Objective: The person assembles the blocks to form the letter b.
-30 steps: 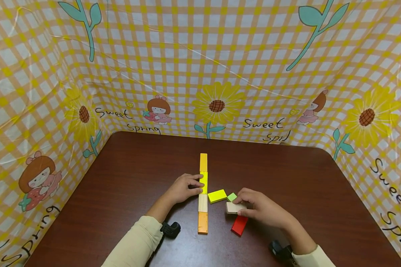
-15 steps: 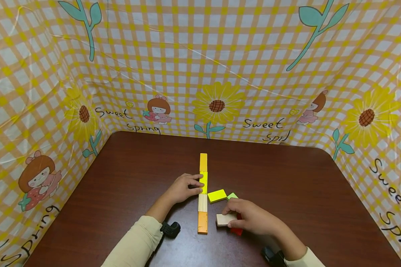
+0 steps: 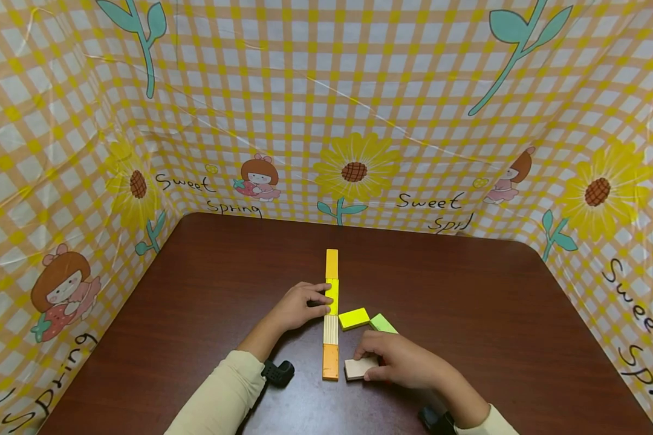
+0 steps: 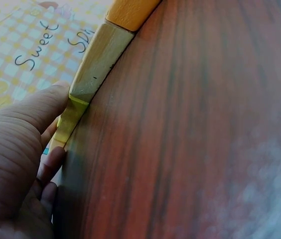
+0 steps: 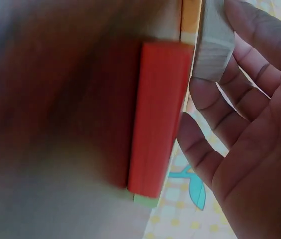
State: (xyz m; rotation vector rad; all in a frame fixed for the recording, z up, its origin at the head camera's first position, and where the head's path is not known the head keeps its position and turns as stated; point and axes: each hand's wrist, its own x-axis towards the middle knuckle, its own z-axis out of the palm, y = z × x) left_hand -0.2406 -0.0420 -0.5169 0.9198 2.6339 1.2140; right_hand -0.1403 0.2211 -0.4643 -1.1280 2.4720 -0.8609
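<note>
My right hand [image 3: 408, 359] pinches a pale wooden block [image 3: 358, 368] between thumb and fingers, just right of the row's near end. In the right wrist view a red block [image 5: 161, 119] lies beside that hand; in the head view the hand hides nearly all of it. My left hand [image 3: 297, 308] touches a bright yellow block [image 3: 332, 297] in the row, its fingers extended. Beyond that is an amber block [image 3: 332, 264]. Nearer to me come a pale striped block [image 3: 331, 330] and an orange block [image 3: 330, 362], end to end in one straight line.
A loose yellow block [image 3: 354, 319] lies at an angle right of the row. Its right end is close to a light green block [image 3: 383, 323], partly behind my right hand. Everything rests on a dark brown table [image 3: 239, 254], with checked cloth [image 3: 283, 121] around it.
My right hand has moved left and toward me with the pale wooden block, nearing the orange block. More of the green block shows and the red one is now covered. My left hand has stayed put.
</note>
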